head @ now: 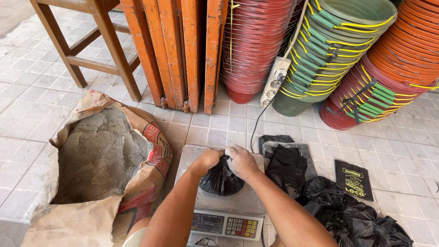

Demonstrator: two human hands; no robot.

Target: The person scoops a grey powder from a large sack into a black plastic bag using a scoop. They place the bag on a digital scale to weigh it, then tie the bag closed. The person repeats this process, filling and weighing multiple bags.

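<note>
A small black plastic bag [221,179], filled and bulging, rests on the steel pan of a digital weighing scale [224,206]. My left hand [208,159] and my right hand [241,161] both pinch the gathered neck of this bag at its top, fingers closed on the plastic. Both hands are dusted with grey powder. Left of the scale lies an open brown paper sack [96,174] full of grey cement powder.
Several tied black bags [356,215] and a stack of flat empty black bags [287,165] lie right of the scale. Stacked red, green and orange basins [338,50] lean behind, with a power strip [274,82]. Orange folded panels [183,50] and a wooden stool [87,41] stand at the back.
</note>
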